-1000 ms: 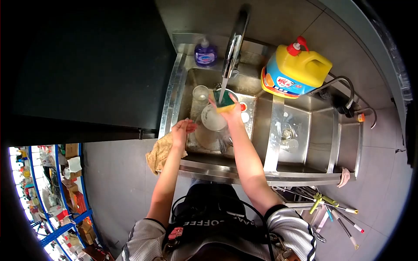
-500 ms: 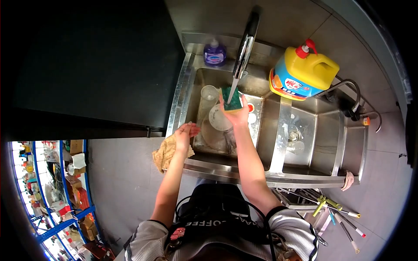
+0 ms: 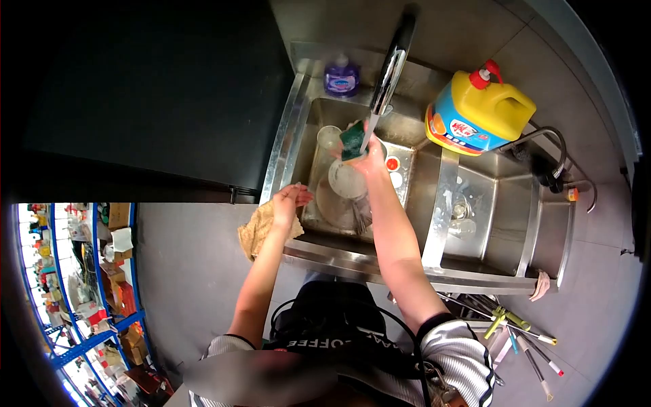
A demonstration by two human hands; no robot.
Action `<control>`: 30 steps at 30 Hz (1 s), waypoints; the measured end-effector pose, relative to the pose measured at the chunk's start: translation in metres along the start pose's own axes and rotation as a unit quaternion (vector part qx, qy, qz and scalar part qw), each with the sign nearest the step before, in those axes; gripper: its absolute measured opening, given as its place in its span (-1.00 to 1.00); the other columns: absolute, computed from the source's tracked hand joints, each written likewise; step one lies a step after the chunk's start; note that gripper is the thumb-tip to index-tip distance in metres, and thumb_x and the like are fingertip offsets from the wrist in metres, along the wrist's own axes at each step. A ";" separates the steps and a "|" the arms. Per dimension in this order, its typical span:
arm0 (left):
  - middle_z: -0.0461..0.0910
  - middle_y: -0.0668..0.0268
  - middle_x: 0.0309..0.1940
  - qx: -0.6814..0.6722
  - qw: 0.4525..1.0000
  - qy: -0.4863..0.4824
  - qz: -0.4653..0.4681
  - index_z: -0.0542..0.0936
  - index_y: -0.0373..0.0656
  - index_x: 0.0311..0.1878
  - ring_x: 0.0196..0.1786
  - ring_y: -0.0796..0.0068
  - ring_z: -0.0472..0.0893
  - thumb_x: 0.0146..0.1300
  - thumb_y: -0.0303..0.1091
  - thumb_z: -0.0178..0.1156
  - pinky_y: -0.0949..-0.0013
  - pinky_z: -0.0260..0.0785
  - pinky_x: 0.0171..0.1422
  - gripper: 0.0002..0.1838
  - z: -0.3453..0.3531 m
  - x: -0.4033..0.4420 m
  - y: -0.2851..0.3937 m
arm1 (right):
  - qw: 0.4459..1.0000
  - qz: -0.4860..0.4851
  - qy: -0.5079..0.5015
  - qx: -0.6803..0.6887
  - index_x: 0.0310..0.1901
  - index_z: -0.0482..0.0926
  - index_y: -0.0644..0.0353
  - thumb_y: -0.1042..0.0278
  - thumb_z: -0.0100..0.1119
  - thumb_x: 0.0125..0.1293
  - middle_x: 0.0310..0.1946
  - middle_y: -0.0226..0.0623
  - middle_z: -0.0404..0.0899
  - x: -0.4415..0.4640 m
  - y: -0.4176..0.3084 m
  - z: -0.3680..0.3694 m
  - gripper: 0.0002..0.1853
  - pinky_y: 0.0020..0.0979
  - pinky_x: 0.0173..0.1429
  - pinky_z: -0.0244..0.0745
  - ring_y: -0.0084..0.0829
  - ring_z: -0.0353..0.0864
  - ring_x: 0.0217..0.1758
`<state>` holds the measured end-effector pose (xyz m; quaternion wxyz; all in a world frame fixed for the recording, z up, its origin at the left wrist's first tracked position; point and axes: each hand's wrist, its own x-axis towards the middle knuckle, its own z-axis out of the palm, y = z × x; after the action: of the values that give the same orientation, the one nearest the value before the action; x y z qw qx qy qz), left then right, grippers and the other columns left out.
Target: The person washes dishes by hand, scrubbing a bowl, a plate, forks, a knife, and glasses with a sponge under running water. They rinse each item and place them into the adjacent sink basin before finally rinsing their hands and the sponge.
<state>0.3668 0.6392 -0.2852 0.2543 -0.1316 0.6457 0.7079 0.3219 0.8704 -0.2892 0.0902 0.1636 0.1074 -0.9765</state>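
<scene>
The right hand's [image 3: 371, 160] fingers grip a sponge [image 3: 352, 141], the tap [image 3: 392, 71] above them; the left hand's [image 3: 287, 201] fingers curl loosely, part-open, a cloth [image 3: 255, 229] behind them.

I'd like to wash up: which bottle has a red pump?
The large yellow jug, right of the faucet; the purple bottle shows no red.

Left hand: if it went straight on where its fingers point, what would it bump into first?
Probably the right forearm, reaching across ahead of the left hand. The white round container lies roughly in line too but seems lower, in the sink; depth is unclear.
</scene>
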 end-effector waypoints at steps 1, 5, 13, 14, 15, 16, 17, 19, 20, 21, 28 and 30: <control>0.58 0.17 -0.44 -0.005 1.000 0.003 -0.001 0.51 -0.32 -0.29 -0.40 0.43 0.57 0.26 -0.29 -0.05 0.46 0.41 -0.26 -0.74 -0.001 0.002 -0.003 | 0.998 0.002 0.046 -0.038 -0.10 0.47 0.03 -0.07 0.04 0.16 -0.42 -0.32 0.46 0.002 0.005 0.005 -0.61 -0.17 -0.14 0.35 -0.33 0.48 -0.29; 0.58 0.19 -0.46 -0.011 1.000 0.003 -0.007 0.51 -0.31 -0.28 -0.44 0.46 0.57 0.27 -0.29 -0.05 0.47 0.41 -0.29 -0.75 0.000 0.004 -0.014 | 0.973 -0.022 0.080 -0.215 -0.30 0.45 0.22 0.15 0.07 0.20 -0.49 -0.31 0.46 0.008 0.014 0.026 -0.74 -0.31 -0.16 0.40 -0.39 0.46 -0.31; 0.57 0.21 -0.43 0.002 0.999 -0.038 0.015 0.50 -0.34 -0.25 -0.41 0.46 0.56 0.26 -0.33 -0.05 0.47 0.41 -0.27 -0.75 0.019 0.015 -0.020 | 0.864 -0.214 0.241 -0.387 -0.38 0.42 0.19 0.23 -0.02 0.25 -0.77 -0.43 0.24 0.025 0.014 -0.019 -0.80 -0.49 -0.72 0.02 -0.56 0.14 -0.81; 0.57 0.21 -0.43 0.003 0.999 -0.049 0.016 0.50 -0.35 -0.24 -0.40 0.46 0.57 0.26 -0.33 -0.05 0.47 0.40 -0.27 -0.75 0.026 0.018 -0.018 | 0.839 -0.252 0.285 -0.389 -0.46 0.37 0.16 0.23 -0.06 0.25 -0.80 -0.44 0.20 0.039 0.018 -0.037 -0.78 -0.50 -0.73 0.00 -0.54 0.14 -0.81; 0.57 0.22 -0.42 -0.001 0.999 -0.048 0.022 0.50 -0.35 -0.23 -0.38 0.48 0.56 0.25 -0.34 -0.04 0.49 0.40 -0.26 -0.75 0.035 0.023 -0.016 | 0.836 -0.257 0.281 -0.396 -0.46 0.37 0.15 0.22 -0.06 0.25 -0.80 -0.43 0.20 0.035 0.018 -0.033 -0.79 -0.49 -0.74 -0.01 -0.53 0.14 -0.82; 0.57 0.22 -0.41 -0.005 0.999 -0.046 0.027 0.50 -0.36 -0.22 -0.36 0.49 0.56 0.24 -0.35 -0.03 0.50 0.39 -0.25 -0.75 0.045 0.028 -0.015 | 0.833 -0.262 0.277 -0.402 -0.45 0.37 0.15 0.22 -0.06 0.25 -0.80 -0.43 0.20 0.028 0.019 -0.030 -0.79 -0.49 -0.74 -0.01 -0.52 0.13 -0.83; 0.57 0.23 -0.39 -0.009 0.998 -0.045 0.032 0.50 -0.37 -0.21 -0.34 0.51 0.56 0.24 -0.35 -0.02 0.51 0.38 -0.25 -0.75 0.056 0.034 -0.013 | 0.873 -0.219 0.284 -0.332 -0.42 0.39 0.14 0.21 -0.07 0.25 -0.75 -0.39 0.25 0.025 0.015 -0.030 -0.80 -0.45 -0.72 0.07 -0.49 0.19 -0.79; 0.57 0.26 -0.36 0.014 0.995 -0.005 0.096 0.49 -0.38 -0.18 -0.29 0.58 0.53 0.21 -0.38 0.00 0.56 0.36 -0.23 -0.76 0.083 0.043 -0.004 | 0.922 -0.168 0.274 -0.217 -0.39 0.42 0.14 0.17 -0.04 0.24 -0.66 -0.35 0.35 0.016 0.007 -0.025 -0.78 -0.41 -0.60 0.24 -0.44 0.31 -0.67; 0.56 0.28 -0.36 0.009 0.987 -0.005 0.162 0.49 -0.35 -0.14 -0.30 0.63 0.50 0.20 -0.38 0.01 0.60 0.33 -0.22 -0.76 0.097 0.054 -0.006 | 0.938 -0.158 0.252 -0.178 -0.40 0.44 0.15 0.13 -0.02 0.23 -0.61 -0.34 0.39 0.004 0.005 -0.013 -0.75 -0.40 -0.52 0.31 -0.42 0.37 -0.59; 0.56 0.28 -0.36 0.007 0.983 -0.009 0.184 0.50 -0.31 -0.17 -0.32 0.60 0.51 0.19 -0.36 0.04 0.56 0.33 -0.25 -0.77 0.110 0.067 -0.008 | 0.952 -0.147 0.229 -0.137 -0.41 0.45 0.15 0.09 0.01 0.22 -0.56 -0.33 0.43 -0.007 0.004 -0.007 -0.72 -0.39 -0.43 0.39 -0.40 0.43 -0.51; 0.23 0.43 -0.77 -0.097 0.991 -0.087 -0.006 0.35 -0.14 -0.57 -0.79 0.57 0.22 0.26 -0.18 -0.04 0.46 0.09 -0.75 -0.68 0.196 0.096 0.031 | 0.978 -0.151 0.118 0.081 0.01 0.36 0.19 -0.09 -0.45 0.30 -0.04 -0.06 0.41 -0.079 -0.024 -0.040 -0.45 -0.10 0.01 0.30 -0.04 0.37 -0.02; 0.23 0.44 -0.76 -0.160 0.976 -0.144 -0.018 0.35 -0.12 -0.56 -0.77 0.58 0.22 0.26 -0.18 -0.05 0.48 0.07 -0.75 -0.68 0.202 0.117 0.015 | 0.976 -0.123 0.131 0.123 -0.05 0.39 0.20 -0.11 -0.46 0.30 -0.10 -0.05 0.43 -0.076 -0.026 -0.057 -0.44 -0.10 -0.02 0.34 -0.03 0.39 -0.05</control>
<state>0.2897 0.8587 -0.3067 0.3328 -0.0789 0.4785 0.8087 0.4041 0.9200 -0.3112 -0.0664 0.2856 0.0164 -0.9559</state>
